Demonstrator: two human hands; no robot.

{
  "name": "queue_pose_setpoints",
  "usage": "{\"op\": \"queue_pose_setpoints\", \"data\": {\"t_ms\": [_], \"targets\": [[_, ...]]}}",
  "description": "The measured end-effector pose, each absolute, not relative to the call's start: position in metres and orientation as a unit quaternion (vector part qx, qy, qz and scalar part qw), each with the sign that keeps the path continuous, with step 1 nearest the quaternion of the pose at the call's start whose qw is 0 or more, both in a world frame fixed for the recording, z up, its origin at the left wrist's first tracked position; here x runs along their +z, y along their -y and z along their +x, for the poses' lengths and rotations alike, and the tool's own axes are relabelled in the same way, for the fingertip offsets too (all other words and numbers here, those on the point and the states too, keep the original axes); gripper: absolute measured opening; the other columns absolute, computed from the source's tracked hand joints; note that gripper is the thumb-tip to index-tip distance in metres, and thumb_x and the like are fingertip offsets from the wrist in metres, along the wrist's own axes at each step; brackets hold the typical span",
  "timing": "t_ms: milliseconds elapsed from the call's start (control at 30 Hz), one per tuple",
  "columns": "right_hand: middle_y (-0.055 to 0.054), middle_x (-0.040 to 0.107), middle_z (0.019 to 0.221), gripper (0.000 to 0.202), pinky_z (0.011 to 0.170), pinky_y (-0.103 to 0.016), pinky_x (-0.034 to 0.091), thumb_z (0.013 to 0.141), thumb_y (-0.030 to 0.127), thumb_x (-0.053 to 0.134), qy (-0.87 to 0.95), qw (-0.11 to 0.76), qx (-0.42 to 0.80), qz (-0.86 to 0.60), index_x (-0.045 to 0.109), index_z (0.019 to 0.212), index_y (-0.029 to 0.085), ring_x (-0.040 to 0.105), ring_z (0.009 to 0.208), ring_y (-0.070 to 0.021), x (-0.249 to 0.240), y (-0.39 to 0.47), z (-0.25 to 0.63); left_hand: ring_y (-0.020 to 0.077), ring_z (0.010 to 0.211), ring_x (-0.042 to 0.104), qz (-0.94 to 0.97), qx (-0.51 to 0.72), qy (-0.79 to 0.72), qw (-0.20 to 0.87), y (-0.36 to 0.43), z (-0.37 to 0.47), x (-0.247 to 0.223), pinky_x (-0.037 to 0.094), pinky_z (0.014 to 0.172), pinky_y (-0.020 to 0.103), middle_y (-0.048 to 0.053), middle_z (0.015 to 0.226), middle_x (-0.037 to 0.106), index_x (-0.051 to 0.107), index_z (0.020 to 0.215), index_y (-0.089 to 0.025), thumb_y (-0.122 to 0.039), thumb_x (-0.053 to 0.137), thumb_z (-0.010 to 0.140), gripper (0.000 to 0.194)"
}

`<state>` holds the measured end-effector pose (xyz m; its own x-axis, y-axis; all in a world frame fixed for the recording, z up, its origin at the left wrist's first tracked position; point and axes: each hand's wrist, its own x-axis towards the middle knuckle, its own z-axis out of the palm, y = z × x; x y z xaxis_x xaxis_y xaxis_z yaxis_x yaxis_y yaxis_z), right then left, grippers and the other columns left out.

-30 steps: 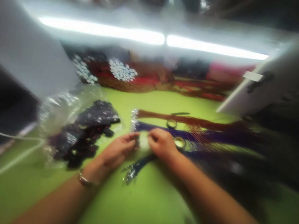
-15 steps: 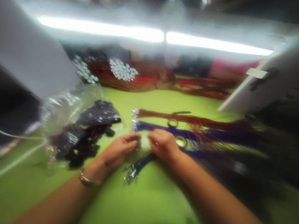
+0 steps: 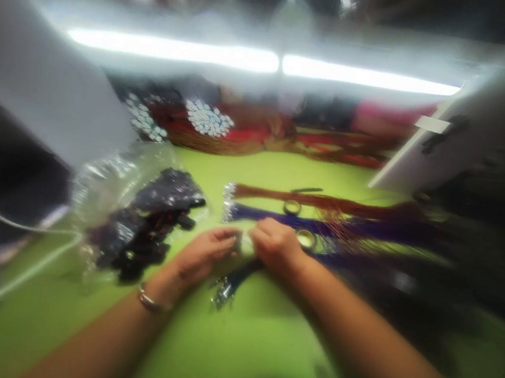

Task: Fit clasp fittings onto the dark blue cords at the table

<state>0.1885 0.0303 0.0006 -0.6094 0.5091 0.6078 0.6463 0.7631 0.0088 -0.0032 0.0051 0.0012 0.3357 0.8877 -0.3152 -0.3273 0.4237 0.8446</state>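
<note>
Green surface, well inside its left edge: I have left hand pinching a small dark piece, right hand curled, contents unclear; close handwork, likely needing steady fingers next.

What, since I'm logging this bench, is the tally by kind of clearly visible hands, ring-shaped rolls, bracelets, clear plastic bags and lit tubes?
Hands: 2
Ring-shaped rolls: 2
Bracelet: 1
Clear plastic bag: 1
Lit tubes: 2
Total: 8
</note>
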Motion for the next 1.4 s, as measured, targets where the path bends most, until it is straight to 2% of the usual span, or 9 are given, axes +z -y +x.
{"op": "queue_pose_setpoints", "data": {"t_ms": [633,733,833,967,1067,1167,1267,1333,1400], "targets": [[-0.003,0.055,0.062,0.015,0.057,-0.026,0.030,0.080,0.014,0.048,0.900,0.251,-0.078,-0.349,0.059,0.070,0.016,0.044,0.058,-0.0131,-0.013,-0.030,0.183,0.0139,0.071,0.062,0.391,0.406,-0.394,0.726,-0.003,0.006,-0.003,0.049,0.069,0.025,0.007,0.081,0.067,0.068,0.094,-0.013,-0.024,0.074,0.069,0.028],[-0.004,0.060,0.066,0.015,0.059,-0.024,0.034,0.081,0.016,0.050,0.890,0.260,-0.043,-0.372,0.062,0.071,0.016,0.049,0.061,-0.0130,-0.001,-0.032,0.188,0.0154,0.078,0.062,0.413,0.432,-0.393,0.698,-0.001,0.010,0.000,0.050,0.074,0.028,0.008,0.092,0.065,0.064,0.105,-0.015,-0.028,0.071,0.073,0.035],[-0.006,0.066,0.078,0.018,0.068,-0.024,0.040,0.084,0.018,0.049,0.844,0.338,0.041,-0.413,0.066,0.080,0.016,0.056,0.072,-0.0133,0.027,-0.036,0.198,0.0213,0.097,0.060,0.492,0.440,-0.401,0.635,0.004,0.011,0.000,0.048,0.087,0.037,0.010,0.113,0.059,0.046,0.130,-0.023,-0.036,0.060,0.082,0.052],[-0.004,0.069,0.079,0.017,0.070,-0.024,0.045,0.078,0.017,0.053,0.756,0.410,0.183,-0.476,0.069,0.082,0.015,0.060,0.073,-0.0128,0.077,-0.041,0.237,0.0283,0.122,0.044,0.720,0.314,-0.415,0.460,0.009,0.010,-0.009,0.034,0.104,0.047,0.011,0.133,0.046,0.040,0.136,-0.025,-0.035,0.062,0.078,0.063],[-0.003,0.068,0.076,0.018,0.064,-0.025,0.046,0.074,0.023,0.056,0.725,0.369,0.224,-0.537,0.070,0.084,0.016,0.059,0.066,-0.0127,0.106,-0.033,0.295,0.0284,0.123,0.041,0.821,0.247,-0.385,0.341,0.010,0.011,-0.014,0.030,0.107,0.047,0.011,0.132,0.045,0.047,0.131,-0.024,-0.026,0.062,0.075,0.058],[-0.005,0.067,0.076,0.020,0.062,-0.026,0.048,0.076,0.033,0.058,0.728,0.311,0.231,-0.566,0.071,0.078,0.019,0.061,0.066,-0.0146,0.111,-0.012,0.373,0.0270,0.120,0.044,0.827,0.244,-0.392,0.320,0.007,0.010,-0.011,0.032,0.106,0.046,0.011,0.129,0.047,0.049,0.130,-0.021,-0.023,0.060,0.075,0.056],[-0.009,0.070,0.091,0.015,0.076,-0.028,0.049,0.076,0.032,0.062,0.806,0.119,0.238,-0.528,0.075,0.083,0.027,0.065,0.085,-0.0191,0.095,0.013,0.448,0.0266,0.119,0.045,0.797,0.259,-0.400,0.372,0.002,0.006,-0.008,0.033,0.105,0.045,0.011,0.129,0.049,0.052,0.127,-0.021,-0.027,0.066,0.072,0.057],[-0.008,0.071,0.096,0.020,0.074,-0.024,0.050,0.080,0.031,0.059,0.838,0.092,0.212,-0.494,0.074,0.092,0.036,0.067,0.089,-0.0189,0.084,0.026,0.482,0.0254,0.113,0.051,0.741,0.279,-0.410,0.453,-0.003,0.000,-0.007,0.040,0.099,0.043,0.011,0.127,0.052,0.054,0.125,-0.021,-0.033,0.066,0.073,0.054],[-0.004,0.070,0.102,0.029,0.068,-0.021,0.051,0.086,0.030,0.050,0.851,0.151,0.137,-0.483,0.067,0.107,0.041,0.067,0.090,-0.0167,0.081,0.035,0.498,0.0235,0.103,0.058,0.660,0.329,-0.434,0.518,-0.009,-0.007,-0.008,0.046,0.091,0.040,0.012,0.115,0.061,0.060,0.118,-0.018,-0.039,0.062,0.077,0.046]]}}
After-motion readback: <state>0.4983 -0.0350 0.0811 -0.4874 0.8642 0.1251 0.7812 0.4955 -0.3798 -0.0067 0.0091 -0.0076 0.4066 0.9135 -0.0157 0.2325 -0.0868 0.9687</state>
